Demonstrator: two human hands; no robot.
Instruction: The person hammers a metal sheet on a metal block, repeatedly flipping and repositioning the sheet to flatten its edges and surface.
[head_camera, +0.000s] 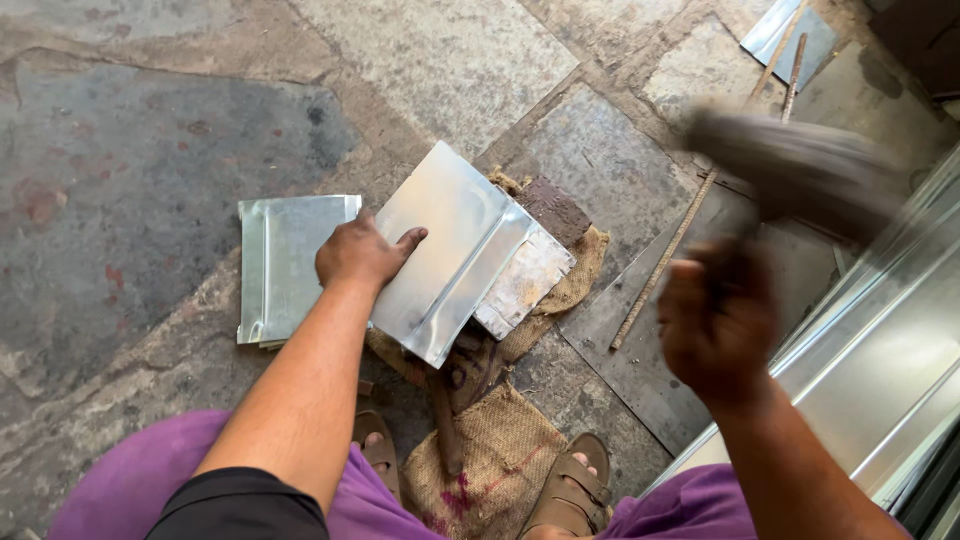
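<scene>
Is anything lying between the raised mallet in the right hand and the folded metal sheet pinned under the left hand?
Nothing visible does. The right hand holds the blurred dark wooden mallet up to the right, and the air down to the shiny folded metal sheet is open. The left hand presses the sheet's left part, away from the raised fold.

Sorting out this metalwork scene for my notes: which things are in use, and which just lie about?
In use:
left hand pressing the folded shiny metal sheet
right hand swinging a blurred dark mallet
burlap sack underneath

Lying about:
flat metal sheets
thin rusty rod
</scene>
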